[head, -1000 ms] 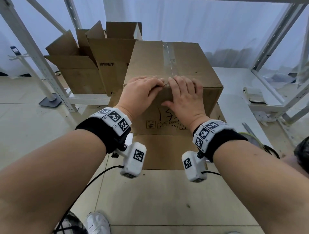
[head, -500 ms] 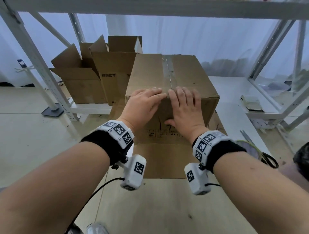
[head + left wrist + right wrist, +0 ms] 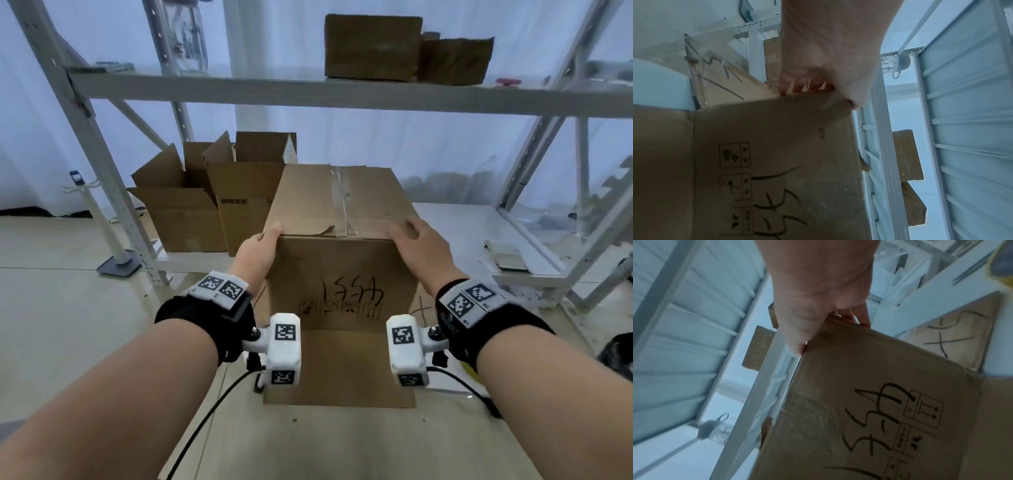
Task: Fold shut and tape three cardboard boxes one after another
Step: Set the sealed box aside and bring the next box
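One taped box (image 3: 339, 246) stands in the middle; the left hand (image 3: 257, 251) and right hand (image 3: 422, 248) grip its near top corners. Two open boxes (image 3: 219, 205) sit far left, two more (image 3: 407, 48) on the shelf (image 3: 205, 90). Only the wrist views show fingers (image 3: 795, 86) curled over the edge.

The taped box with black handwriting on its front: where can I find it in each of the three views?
Head: the taped box stands at centre, the left hand and right hand at its upper front corners.
Left wrist: it fills the lower left.
Right wrist: it fills the lower right.
Shared landmark: the black handwriting on its front face.
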Demonstrator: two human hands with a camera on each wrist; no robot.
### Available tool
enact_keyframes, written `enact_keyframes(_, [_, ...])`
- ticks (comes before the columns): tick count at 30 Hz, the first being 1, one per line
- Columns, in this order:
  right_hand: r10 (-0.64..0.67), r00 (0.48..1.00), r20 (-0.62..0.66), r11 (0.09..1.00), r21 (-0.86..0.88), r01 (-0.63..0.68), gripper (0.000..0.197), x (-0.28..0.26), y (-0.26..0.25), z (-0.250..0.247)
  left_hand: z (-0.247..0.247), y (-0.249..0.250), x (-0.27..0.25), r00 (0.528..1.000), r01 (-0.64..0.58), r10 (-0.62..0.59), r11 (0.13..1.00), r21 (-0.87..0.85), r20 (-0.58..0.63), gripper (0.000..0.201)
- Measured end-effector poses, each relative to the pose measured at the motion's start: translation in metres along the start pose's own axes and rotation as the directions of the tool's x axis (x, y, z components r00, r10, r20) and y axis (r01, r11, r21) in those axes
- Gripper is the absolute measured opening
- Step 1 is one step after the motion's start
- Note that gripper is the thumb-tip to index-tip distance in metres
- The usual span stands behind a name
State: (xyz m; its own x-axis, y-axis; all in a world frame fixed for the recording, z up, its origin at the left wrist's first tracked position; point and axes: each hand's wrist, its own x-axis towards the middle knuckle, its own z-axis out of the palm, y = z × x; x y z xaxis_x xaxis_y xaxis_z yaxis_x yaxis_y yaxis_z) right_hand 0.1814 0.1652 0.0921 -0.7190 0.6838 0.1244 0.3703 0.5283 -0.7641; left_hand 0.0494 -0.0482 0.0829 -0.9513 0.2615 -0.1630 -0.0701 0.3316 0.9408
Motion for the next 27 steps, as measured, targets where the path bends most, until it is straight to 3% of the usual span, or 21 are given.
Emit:
enact_keyframes(6, [-0.058, 0.998, -0.029, 0.998, 0.015, 0.058, 0.054, -0.014, -0.044, -0.007, -0.022, 0.01, -0.011, 0.979, -0.146, 0.112, 0.969, -0.198, -0.171, 0.054])
enact_keyframes(11, [-0.083, 0.993, -0.083, 0.984, 0.153, 0.095, 0.047, -0.024, -0.073, -0.012, -0.045, 0.037, -0.036, 0.933, -0.296, 0.228, 0.926, -0.233, -0.277, 0.07])
enact_keyframes(15, [-0.045, 0.997, -0.068, 0.933, 0.354, 0.067, 0.049, -0.037, -0.087, -0.012, -0.068, 0.069, -0.054, 0.839, -0.463, 0.399, 0.881, -0.1, -0.371, 0.058])
enact_keyframes(18, [0.015, 1.0, 0.026, 0.856, 0.516, -0.026, 0.04, -0.047, -0.092, -0.009, -0.078, 0.101, -0.071, 0.71, -0.578, 0.574, 0.806, 0.129, -0.408, 0.055])
enact_keyframes(22, [0.081, 0.97, 0.231, 0.711, 0.669, -0.218, 0.031, -0.066, -0.087, 0.008, -0.075, 0.132, -0.089, 0.55, -0.629, 0.774, 0.631, 0.455, -0.314, 0.049])
enact_keyframes(24, [0.128, 0.944, 0.305, 0.613, 0.724, -0.317, 0.032, -0.073, -0.074, 0.022, -0.066, 0.133, -0.091, 0.506, -0.65, 0.837, 0.527, 0.547, -0.205, 0.046])
enact_keyframes(27, [0.199, 0.905, 0.375, 0.458, 0.781, -0.424, 0.03, -0.08, -0.051, 0.042, -0.044, 0.123, -0.091, 0.477, -0.672, 0.878, 0.393, 0.628, -0.04, 0.045])
